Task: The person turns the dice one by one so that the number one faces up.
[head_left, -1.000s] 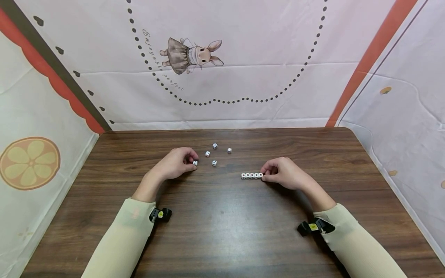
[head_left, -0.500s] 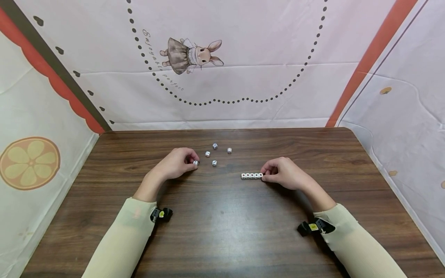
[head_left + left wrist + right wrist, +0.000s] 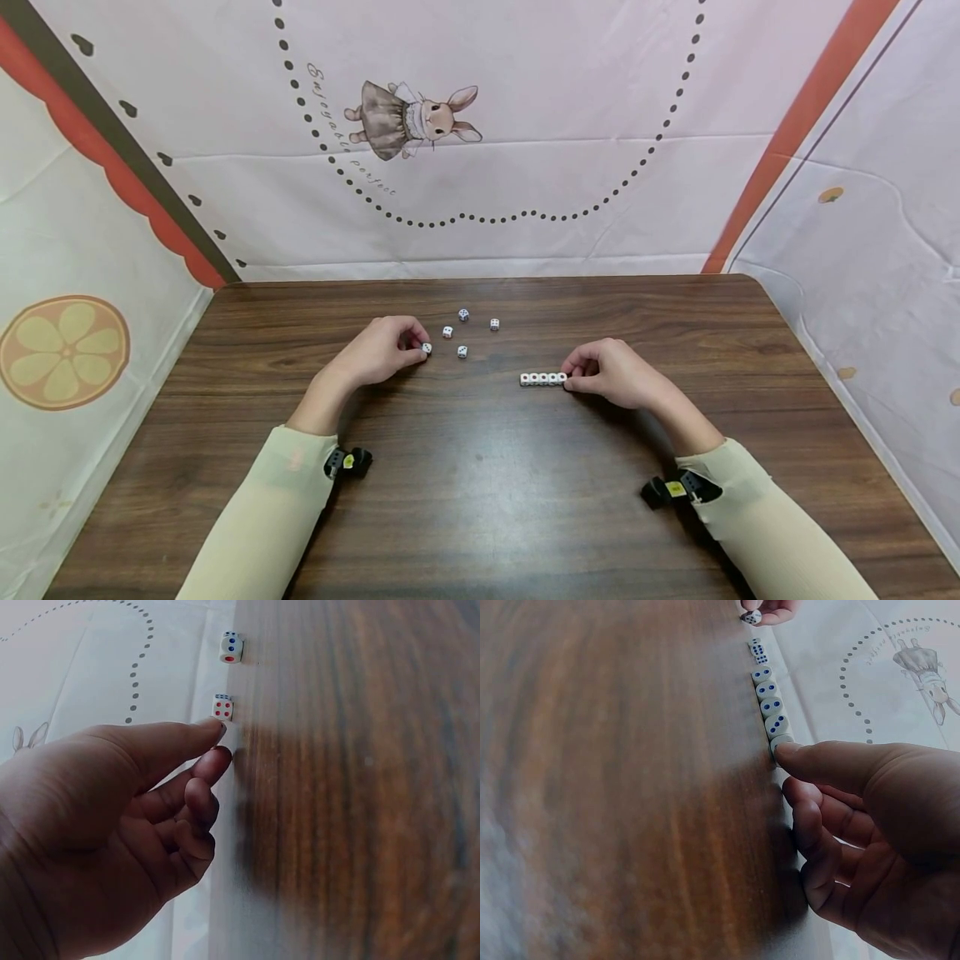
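Note:
In the head view, my left hand (image 3: 382,352) pinches a white die (image 3: 426,348) between thumb and fingertips. The left wrist view shows the thumb of that hand (image 3: 127,817) hiding most of this die, its other fingers curled beneath. My right hand (image 3: 618,373) pinches the right end die (image 3: 562,378) of a straight row of several dice (image 3: 535,379), each showing one large pip on top. Seen from the right wrist, the thumb covers part of the end die (image 3: 780,745), while the rest of the row (image 3: 771,707) runs away from it, faces touching.
Several loose dice lie near the left hand: one die (image 3: 462,352) closest to the row, another die (image 3: 447,332) behind it, then a die (image 3: 463,315) and a die (image 3: 495,324) farther back. Everything rests on a brown wooden table (image 3: 480,500), with a printed cloth (image 3: 525,100) behind it.
The left hand's die has shifted slightly right and away from the person, and has turned between the fingers. The right hand and the row stay in place.

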A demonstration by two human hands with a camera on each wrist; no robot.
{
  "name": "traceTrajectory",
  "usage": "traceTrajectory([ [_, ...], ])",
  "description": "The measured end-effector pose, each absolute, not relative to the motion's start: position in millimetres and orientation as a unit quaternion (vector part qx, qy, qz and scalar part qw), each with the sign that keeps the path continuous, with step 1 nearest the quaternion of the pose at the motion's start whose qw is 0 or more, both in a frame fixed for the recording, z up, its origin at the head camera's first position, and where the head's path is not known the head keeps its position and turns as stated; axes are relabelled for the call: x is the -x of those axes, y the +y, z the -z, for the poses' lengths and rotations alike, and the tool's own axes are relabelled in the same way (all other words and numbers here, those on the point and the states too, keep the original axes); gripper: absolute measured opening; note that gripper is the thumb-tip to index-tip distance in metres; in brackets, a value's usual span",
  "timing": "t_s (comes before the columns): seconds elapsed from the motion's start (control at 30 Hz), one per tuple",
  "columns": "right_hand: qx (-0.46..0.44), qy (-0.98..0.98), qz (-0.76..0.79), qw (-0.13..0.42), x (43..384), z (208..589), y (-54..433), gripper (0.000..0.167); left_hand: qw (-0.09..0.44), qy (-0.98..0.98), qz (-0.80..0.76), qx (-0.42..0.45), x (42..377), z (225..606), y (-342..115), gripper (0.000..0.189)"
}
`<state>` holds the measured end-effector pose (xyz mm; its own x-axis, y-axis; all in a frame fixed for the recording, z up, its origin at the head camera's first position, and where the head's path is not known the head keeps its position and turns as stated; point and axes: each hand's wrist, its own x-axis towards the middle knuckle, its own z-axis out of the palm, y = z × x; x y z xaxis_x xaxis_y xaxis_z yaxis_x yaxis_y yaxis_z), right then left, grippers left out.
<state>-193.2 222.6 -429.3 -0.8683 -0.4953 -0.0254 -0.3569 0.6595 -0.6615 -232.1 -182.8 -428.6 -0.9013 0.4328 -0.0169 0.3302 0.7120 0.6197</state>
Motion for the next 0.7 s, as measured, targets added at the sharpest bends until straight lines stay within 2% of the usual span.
traceTrajectory([
  [0.7,0.232,0.907,0.336,0.104,193.4,429.5,222.2,0.009,0.099,0.921,-0.316,-0.207,232.0,429.1,-182.6,0.008],
])
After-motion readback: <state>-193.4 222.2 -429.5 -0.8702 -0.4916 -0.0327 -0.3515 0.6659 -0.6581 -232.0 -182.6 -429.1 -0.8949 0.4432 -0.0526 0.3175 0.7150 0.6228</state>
